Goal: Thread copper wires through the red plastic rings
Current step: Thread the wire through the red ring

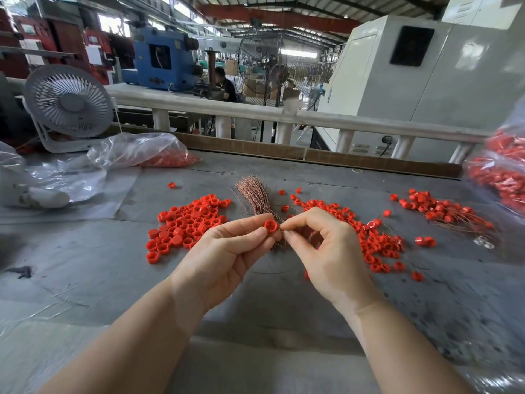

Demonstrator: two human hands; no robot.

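The left hand pinches a red ring above the table. The right hand pinches a copper wire at the ring's right side. Risk: the thin wire may buckle or miss the hole if pushed off-axis. The wire bundle lies just beyond.

At the far left of your surface stands a white desk fan, tilted on its stand. Clear plastic sheeting lies crumpled in front of it. A white railing runs along the far edge of your surface. Beyond it you have a blue machine at the left, a large pedestal fan in the middle and a big white cabinet at the right. A person in black sits near the blue machine.
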